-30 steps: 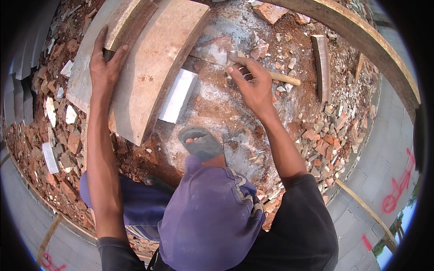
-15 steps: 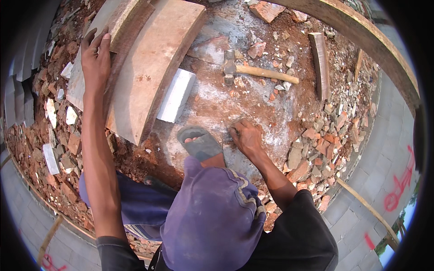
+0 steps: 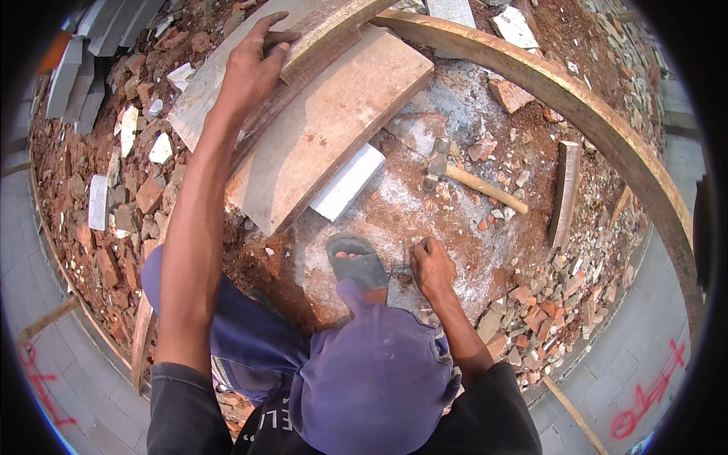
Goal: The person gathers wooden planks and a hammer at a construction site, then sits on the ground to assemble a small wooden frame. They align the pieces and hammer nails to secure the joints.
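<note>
My left hand [image 3: 254, 68] rests with spread fingers against the end of a thick wooden beam [image 3: 326, 42], at the edge of a pale board [image 3: 220, 72]. Beside that beam, a wide wooden plank [image 3: 326, 129] slants across the ground, propped near a white block [image 3: 349, 182]. My right hand [image 3: 432, 267] is low over the dusty ground, its fingers closed; a thin dark piece shows beside it, too small to name. My sandalled foot [image 3: 356, 262] stands just left of that hand. A hammer [image 3: 474, 182] with a wooden handle lies beyond it.
A long curved-looking timber [image 3: 576, 91] spans the far right side. A short wooden piece [image 3: 563, 193] lies under it. Broken brick rubble [image 3: 531, 318] covers the right, more rubble [image 3: 114, 220] the left. Grey block walls [image 3: 637, 394] enclose the area.
The view has shifted, so the scene sits farther right. My left hand stays at the beam's end. My right hand has moved slightly away from my foot and is still closed.
</note>
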A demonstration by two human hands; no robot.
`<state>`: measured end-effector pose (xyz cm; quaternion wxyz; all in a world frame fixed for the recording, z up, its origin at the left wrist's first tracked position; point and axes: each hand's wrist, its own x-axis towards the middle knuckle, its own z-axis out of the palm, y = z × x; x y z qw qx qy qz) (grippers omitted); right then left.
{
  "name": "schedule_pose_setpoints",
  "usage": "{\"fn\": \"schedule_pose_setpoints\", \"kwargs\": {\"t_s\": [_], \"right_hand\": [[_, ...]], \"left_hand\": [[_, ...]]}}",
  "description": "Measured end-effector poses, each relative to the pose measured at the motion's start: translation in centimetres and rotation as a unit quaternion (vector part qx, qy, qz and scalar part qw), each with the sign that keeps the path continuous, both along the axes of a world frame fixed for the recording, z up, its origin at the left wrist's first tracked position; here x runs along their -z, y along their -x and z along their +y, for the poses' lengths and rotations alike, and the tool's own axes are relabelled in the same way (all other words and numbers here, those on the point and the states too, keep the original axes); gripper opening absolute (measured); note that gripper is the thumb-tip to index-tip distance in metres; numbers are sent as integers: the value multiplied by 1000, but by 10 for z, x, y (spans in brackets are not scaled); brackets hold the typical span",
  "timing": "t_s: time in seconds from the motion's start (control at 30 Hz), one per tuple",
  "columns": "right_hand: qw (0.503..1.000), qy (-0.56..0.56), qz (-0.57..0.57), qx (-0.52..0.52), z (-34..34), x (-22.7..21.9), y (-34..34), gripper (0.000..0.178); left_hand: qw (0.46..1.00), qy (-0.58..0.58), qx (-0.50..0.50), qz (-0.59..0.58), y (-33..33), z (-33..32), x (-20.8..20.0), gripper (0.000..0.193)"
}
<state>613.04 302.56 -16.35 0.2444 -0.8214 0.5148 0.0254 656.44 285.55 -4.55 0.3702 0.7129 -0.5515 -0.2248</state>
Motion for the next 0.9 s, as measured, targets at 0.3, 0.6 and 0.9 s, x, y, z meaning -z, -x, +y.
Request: {"fn": "schedule_pose_setpoints", "kwargs": {"t_s": [0.3, 0.6, 0.9], "right_hand": [[994, 38, -4, -106, -16, -2, -7, 7], [983, 35, 35, -178, -6, 8, 16, 18], [927, -21, -319, 195, -72, -51, -65, 23]], "left_hand": [[996, -45, 71, -41, -26, -8, -6, 52], [987, -61, 99, -108, -28, -26, -19, 62], [994, -31, 89, -59, -27, -13, -16, 57]]}}
